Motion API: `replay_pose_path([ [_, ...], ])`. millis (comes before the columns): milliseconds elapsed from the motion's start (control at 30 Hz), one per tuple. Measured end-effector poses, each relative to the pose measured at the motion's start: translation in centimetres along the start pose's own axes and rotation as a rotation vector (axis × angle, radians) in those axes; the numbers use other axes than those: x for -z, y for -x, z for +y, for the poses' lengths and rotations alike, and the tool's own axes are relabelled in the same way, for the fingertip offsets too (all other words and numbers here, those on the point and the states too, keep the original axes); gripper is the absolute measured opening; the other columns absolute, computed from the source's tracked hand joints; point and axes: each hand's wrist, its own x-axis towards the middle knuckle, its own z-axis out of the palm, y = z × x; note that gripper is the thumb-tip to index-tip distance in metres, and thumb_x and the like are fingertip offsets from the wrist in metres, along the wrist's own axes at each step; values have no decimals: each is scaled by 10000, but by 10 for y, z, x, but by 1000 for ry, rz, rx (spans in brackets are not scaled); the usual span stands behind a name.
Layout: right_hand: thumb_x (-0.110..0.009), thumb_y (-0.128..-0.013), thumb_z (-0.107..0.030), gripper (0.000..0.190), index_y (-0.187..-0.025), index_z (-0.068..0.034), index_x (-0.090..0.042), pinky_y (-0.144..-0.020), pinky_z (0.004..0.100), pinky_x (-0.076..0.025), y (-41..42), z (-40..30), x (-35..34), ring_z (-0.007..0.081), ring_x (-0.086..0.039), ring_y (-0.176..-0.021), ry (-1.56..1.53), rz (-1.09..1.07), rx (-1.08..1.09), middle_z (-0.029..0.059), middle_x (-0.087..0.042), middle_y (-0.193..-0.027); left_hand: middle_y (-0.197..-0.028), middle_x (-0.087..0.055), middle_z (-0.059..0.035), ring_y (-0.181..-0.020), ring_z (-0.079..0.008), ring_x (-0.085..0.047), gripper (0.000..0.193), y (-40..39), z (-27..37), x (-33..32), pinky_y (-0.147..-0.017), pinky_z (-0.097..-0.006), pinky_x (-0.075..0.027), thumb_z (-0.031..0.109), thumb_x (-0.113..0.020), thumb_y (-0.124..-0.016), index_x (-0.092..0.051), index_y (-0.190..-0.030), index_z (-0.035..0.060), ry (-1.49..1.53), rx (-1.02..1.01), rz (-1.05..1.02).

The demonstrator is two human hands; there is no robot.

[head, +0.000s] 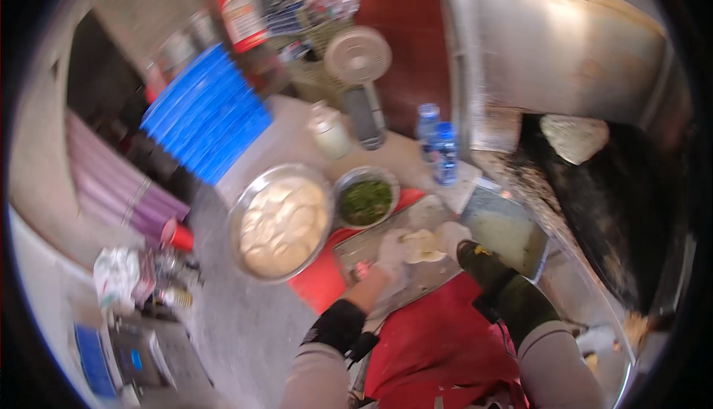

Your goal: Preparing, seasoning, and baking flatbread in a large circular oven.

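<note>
A pale piece of dough (422, 246) lies between my hands over a metal tray (356, 253). My left hand (393, 250), which looks gloved, is at its left edge, and my right hand (454, 237), also gloved, is at its right edge. Both hands seem to grip the dough, though the picture is blurred. Just behind the tray stands a metal bowl of chopped greens (365, 200). To the left, a large metal basin holds many rounded dough pieces (284, 228). A small reddish thing (362, 270) is beside my left hand.
Right of the tray sits a rectangular metal pan (501, 233) with cloudy contents. Beyond it, a flat bread (575, 137) rests at a dark oven or griddle opening (607, 214). Two plastic bottles (445, 155), a white bottle (330, 133), a fan (358, 55) and blue stacked trays (206, 114) stand further back.
</note>
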Motion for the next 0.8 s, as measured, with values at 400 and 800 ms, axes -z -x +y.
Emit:
replay_pose_path([
  [400, -556, -792, -89, 195, -970, -59, -628, -639, 360, -503, 47, 149, 70, 212, -627, -730, -857, 1159, -90, 37, -640, -822, -926, -647, -51, -815, -121, -606, 221, -55, 181, -150, -739, -284, -521, 180, -543, -943, -595, -1056, -3, 829, -276, -59],
  [800, -439, -894, -509, 817, -1451, 3, -130, -1128, 491, -106, 190, 330, 174, 429, -107, -1389, 33, 449, -687, 241, -156, -1497, -1169, -570, -115, -983, -193, -596, 328, -46, 233, -250, -846, -330, -524, 6, -482, -923, -485, -1247, 50, 383, -327, -481],
])
